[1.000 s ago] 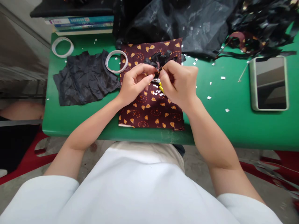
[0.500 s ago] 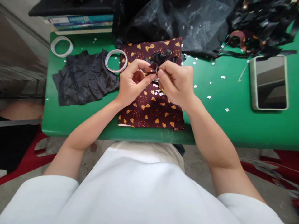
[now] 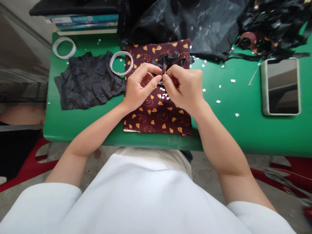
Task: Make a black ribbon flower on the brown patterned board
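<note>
Pinched maroon scrap [image 3: 164, 67] with left hand [image 3: 140, 86] and right hand [image 3: 186, 86], over heart-print cloth [image 3: 157, 120] — saw white bits [image 3: 163, 97] just below, black strips [image 3: 168, 59] behind, partly blocked by both hands; tape roll [image 3: 121, 74] across cloth's left edge, phone [image 3: 282, 87] well rightward.

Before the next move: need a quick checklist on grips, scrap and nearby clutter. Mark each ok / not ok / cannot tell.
1. Left grip and right grip meet at the maroon scrap: ok.
2. Scrap firmly pinched, and by which side: cannot tell; fingers cover the contact.
3. Patterned cloth free of loose bits: not ok; white bits lie on it, just nearer the body than the hands.
4. White ring off the cloth: not ok; it overlaps the cloth's left edge.
5. Phone apart from both hands: ok; at the right on the green table.
</note>
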`<act>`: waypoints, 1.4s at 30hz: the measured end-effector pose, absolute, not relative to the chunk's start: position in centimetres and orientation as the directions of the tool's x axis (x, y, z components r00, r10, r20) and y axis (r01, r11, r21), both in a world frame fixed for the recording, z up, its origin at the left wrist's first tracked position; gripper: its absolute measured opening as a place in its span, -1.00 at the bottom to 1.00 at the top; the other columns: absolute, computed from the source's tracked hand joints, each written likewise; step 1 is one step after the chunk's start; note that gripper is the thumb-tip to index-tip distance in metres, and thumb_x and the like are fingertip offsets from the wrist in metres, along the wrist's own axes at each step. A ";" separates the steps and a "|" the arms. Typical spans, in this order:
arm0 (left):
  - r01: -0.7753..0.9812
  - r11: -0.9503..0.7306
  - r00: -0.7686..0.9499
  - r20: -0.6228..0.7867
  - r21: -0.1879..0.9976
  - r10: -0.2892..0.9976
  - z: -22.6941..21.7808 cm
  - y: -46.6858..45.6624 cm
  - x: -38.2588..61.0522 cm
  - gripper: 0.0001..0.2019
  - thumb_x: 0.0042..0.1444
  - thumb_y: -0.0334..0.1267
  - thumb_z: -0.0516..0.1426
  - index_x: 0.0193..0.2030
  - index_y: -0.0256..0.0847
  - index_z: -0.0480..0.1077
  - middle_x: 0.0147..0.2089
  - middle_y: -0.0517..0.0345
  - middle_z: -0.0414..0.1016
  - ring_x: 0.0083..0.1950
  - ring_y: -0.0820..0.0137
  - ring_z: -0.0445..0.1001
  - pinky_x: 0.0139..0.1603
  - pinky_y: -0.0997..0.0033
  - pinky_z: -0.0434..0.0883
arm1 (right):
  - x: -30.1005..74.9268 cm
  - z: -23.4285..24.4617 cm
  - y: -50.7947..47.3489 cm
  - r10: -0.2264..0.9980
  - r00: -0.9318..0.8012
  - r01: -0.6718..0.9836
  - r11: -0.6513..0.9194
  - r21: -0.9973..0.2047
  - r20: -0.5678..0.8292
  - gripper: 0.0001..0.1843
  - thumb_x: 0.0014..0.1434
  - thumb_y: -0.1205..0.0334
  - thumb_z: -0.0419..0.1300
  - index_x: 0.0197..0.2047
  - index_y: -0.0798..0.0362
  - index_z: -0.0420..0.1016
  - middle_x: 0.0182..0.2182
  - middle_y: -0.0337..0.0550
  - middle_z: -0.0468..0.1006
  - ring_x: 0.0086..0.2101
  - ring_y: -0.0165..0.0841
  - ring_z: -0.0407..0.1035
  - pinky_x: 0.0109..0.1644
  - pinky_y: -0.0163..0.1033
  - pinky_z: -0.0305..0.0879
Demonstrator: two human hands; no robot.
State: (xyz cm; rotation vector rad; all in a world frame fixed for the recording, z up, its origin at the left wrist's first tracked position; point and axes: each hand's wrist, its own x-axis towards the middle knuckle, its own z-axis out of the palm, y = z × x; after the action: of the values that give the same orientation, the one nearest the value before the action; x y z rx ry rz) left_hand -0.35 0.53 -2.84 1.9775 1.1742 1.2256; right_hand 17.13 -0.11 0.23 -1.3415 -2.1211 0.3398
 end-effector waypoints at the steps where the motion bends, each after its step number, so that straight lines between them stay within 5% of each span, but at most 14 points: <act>1: 0.402 -0.481 0.217 0.429 0.780 0.877 -2.9 0.5 -0.3 -0.62 0.29 0.19 -0.03 -0.10 -0.03 0.39 -0.12 0.14 0.50 -0.11 0.36 0.56 -0.12 0.31 0.52 | 17.1 0.2 -0.1 0.880 -0.318 0.732 0.464 -0.498 0.352 -0.65 0.36 -0.04 -0.05 -0.35 -0.08 0.39 -0.55 -0.17 0.45 -0.46 -0.27 0.38 -0.38 -0.19 0.16; 13: 0.502 -0.425 0.277 0.325 0.753 0.904 -2.7 0.8 -0.7 -0.61 0.37 0.10 -0.11 -0.08 -0.05 0.41 -0.23 0.17 0.50 -0.16 0.39 0.60 -0.17 0.33 0.57 | 17.6 0.4 0.1 0.877 -0.375 0.741 0.478 -0.472 0.299 -0.75 0.29 0.16 0.02 -0.39 -0.02 0.40 -0.58 -0.18 0.43 -0.46 -0.29 0.37 -0.37 -0.21 0.13; 18: 0.499 -0.402 0.247 0.318 0.768 0.915 -2.8 1.0 -0.7 -0.60 0.40 0.04 -0.16 -0.03 -0.08 0.40 -0.17 0.13 0.52 -0.22 0.42 0.61 -0.21 0.35 0.56 | 18.0 0.5 0.2 0.811 -0.556 0.698 0.575 -0.427 0.183 -0.79 0.14 0.21 0.13 -0.53 -0.01 0.36 -0.64 -0.17 0.37 -0.48 -0.25 0.33 -0.39 -0.18 0.07; 23: 0.441 -0.402 0.288 0.298 0.802 0.910 -2.6 0.8 -0.4 -0.68 0.39 -0.03 -0.11 0.02 -0.05 0.38 -0.07 0.13 0.52 -0.14 0.40 0.61 -0.20 0.39 0.55 | 17.9 -0.1 0.5 0.827 -0.532 0.726 0.557 -0.403 0.182 -0.81 0.15 0.16 0.17 -0.48 0.01 0.39 -0.55 -0.10 0.45 -0.41 -0.19 0.39 -0.37 -0.17 0.08; 27: 0.397 -0.375 0.325 0.253 0.838 0.911 -2.1 0.6 -0.3 -0.72 0.38 -0.09 -0.07 0.01 -0.05 0.40 0.04 0.11 0.49 -0.09 0.39 0.60 -0.21 0.42 0.55 | 18.0 0.6 0.5 0.882 -0.380 0.701 0.471 -0.535 0.278 -0.82 0.25 0.09 0.15 -0.34 -0.03 0.43 -0.48 -0.14 0.51 -0.39 -0.24 0.41 -0.36 -0.19 0.14; 32: 0.374 -0.341 0.349 0.210 0.862 0.913 -1.4 0.4 -0.4 -0.72 0.37 -0.19 -0.08 0.07 0.01 0.39 0.21 0.15 0.42 -0.02 0.39 0.59 -0.17 0.44 0.56 | 17.7 1.5 0.3 0.926 -0.253 0.457 0.370 -0.809 0.280 -0.75 0.21 -0.05 0.26 -0.21 -0.07 0.45 -0.43 -0.23 0.56 -0.42 -0.38 0.37 -0.37 -0.25 0.23; 37: 0.362 -0.355 0.376 0.214 0.862 0.902 -0.5 -0.1 -0.6 -0.68 0.39 -0.18 -0.11 0.12 0.06 0.39 0.04 0.17 0.52 0.03 0.32 0.59 -0.14 0.35 0.57 | 16.9 1.3 0.5 0.949 -0.203 0.172 0.279 -0.945 0.243 -0.65 0.08 -0.15 0.37 -0.33 -0.06 0.46 -0.45 -0.24 0.57 -0.46 -0.40 0.38 -0.36 -0.21 0.35; 42: 0.147 -0.086 0.467 0.007 0.985 0.884 0.6 -0.1 -0.8 -0.59 0.37 0.02 -0.15 0.10 -0.01 0.40 0.03 0.11 0.50 0.14 0.25 0.52 -0.05 0.31 0.56 | 16.6 0.9 0.9 0.966 -0.171 0.041 0.202 -0.979 0.192 -0.56 0.02 -0.24 0.38 -0.47 -0.07 0.41 -0.53 -0.29 0.53 -0.50 -0.42 0.37 -0.37 -0.21 0.40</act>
State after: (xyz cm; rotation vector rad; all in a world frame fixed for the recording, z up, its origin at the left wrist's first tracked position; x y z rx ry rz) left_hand -0.76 -0.12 0.58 1.5535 0.9301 0.7929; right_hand 16.56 0.90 0.91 -1.0177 -1.4615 1.1489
